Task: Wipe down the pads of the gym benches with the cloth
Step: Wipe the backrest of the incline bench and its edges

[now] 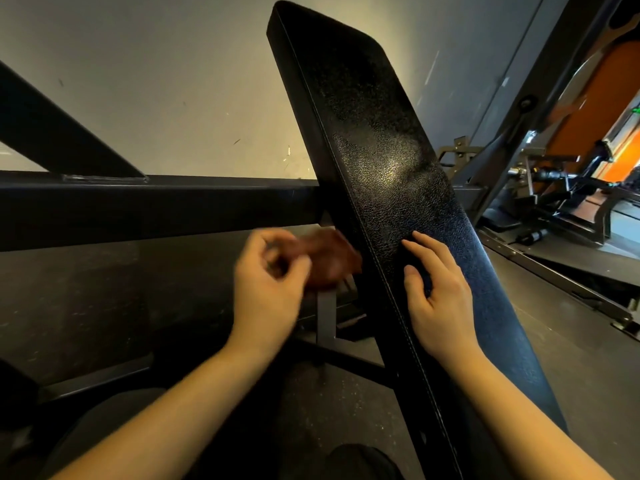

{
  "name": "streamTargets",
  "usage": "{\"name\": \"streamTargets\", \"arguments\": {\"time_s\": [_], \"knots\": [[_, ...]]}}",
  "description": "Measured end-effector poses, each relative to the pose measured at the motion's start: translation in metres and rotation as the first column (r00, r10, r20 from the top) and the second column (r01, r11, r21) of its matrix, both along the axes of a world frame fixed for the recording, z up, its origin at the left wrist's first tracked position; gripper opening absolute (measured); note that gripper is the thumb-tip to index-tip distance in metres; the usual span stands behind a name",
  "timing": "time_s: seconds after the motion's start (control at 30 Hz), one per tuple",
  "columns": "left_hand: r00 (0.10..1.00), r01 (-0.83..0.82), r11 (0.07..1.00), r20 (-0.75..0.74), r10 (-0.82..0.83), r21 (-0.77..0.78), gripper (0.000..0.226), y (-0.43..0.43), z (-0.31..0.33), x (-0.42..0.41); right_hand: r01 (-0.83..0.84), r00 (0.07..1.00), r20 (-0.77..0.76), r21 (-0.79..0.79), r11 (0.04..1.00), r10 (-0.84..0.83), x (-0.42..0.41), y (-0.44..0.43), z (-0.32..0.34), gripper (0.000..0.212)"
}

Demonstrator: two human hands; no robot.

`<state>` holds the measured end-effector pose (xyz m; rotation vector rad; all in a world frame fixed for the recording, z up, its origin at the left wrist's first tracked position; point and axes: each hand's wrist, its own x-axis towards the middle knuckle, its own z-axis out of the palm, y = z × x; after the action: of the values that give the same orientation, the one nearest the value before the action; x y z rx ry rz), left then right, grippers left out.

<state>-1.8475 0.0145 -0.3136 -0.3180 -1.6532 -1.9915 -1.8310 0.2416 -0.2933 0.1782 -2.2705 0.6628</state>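
A long black textured bench pad (377, 161) slants from the upper middle down to the lower right. My right hand (440, 299) rests flat on its lower part, fingers straight and spread. Just left of the pad's edge, my left hand (270, 292) is blurred by motion, its fingers curled round a bunched brown cloth (329, 258). The cloth sits beside the pad's side seam; whether it touches the pad is unclear.
A thick black frame bar (138, 209) runs across the left half behind my left hand, with a diagonal brace (59, 133) above it. A metal post (325, 317) stands under the cloth. More gym machines (571, 188) with orange parts fill the right background.
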Motion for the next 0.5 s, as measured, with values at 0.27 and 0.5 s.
{"name": "streamTargets", "arguments": {"time_s": [0.27,0.5], "knots": [[0.993,-0.109,0.994,-0.035,0.11,0.008,0.033,0.062,0.035,-0.018,0.007,1.0,0.004,0.002,1.0,-0.007,0.002,-0.003,0.002,0.042],[0.989,0.142,0.988,-0.043,-0.145,-0.061,0.034,0.059,0.003,0.013,0.017,1.0,0.011,0.021,1.0,-0.017,0.001,-0.004,0.003,0.042]]}}
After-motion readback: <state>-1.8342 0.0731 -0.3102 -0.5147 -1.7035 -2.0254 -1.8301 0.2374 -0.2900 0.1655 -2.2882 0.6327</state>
